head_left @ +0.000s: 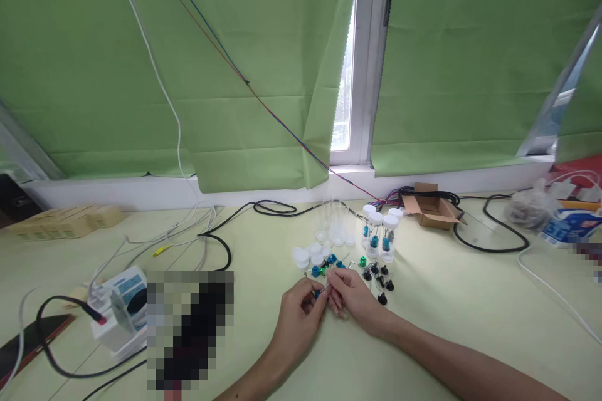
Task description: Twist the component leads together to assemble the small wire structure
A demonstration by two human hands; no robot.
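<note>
Close together over the table, my left hand [301, 312] and my right hand [352, 296] meet at the fingertips. A small blue part [318, 294] with a thin metal stem is pinched in my left hand. My right fingers are closed at the stem's upper end; what they grip is hidden. Just beyond lie loose blue parts [332, 259] and a green part [362, 261], some with metal stems. Several black knob-like parts [382, 299] are scattered beside my right hand. White round caps [301, 257] sit behind my left hand.
Clear tubes [336, 232] stand behind the caps. Right of them, white-capped tubes [375, 232] hold blue parts. Farther back are an open cardboard box [429, 210] and black cable [505, 249]. A white power strip [117, 307] with cords stands left.
</note>
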